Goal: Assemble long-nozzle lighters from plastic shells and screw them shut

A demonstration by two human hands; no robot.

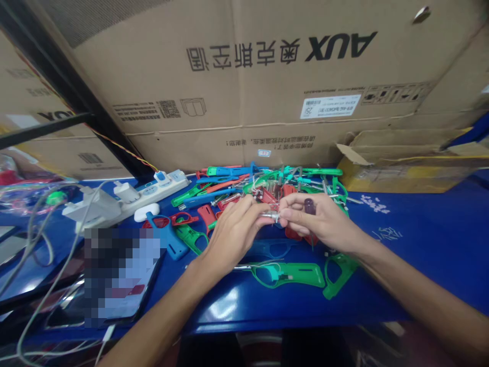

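Observation:
My left hand (pixel 235 224) is closed, its thumb and fingers pinching a small silvery tube-like part (pixel 271 215). My right hand (pixel 324 219) meets it from the other side, fingertips at the part's right end. A screwdriver with a dark purple handle (pixel 309 206) is tucked in the right hand's fingers, its shaft pointing down. Beneath both hands lie lighter-like plastic shells; a green shell (pixel 301 275) with a metal rod and a wire is nearest me. To its right is another green shell (pixel 340 275). A translucent blue shell (pixel 271 248) lies just behind.
Behind the hands spreads a heap of green, blue and red shells (pixel 225 181). A power strip (pixel 153 191) with chargers, a white earbud case (pixel 147 212) and a tablet-like device (pixel 130 285) are at left. An open carton (pixel 401 168) and small pale pieces (pixel 373 204) are at right.

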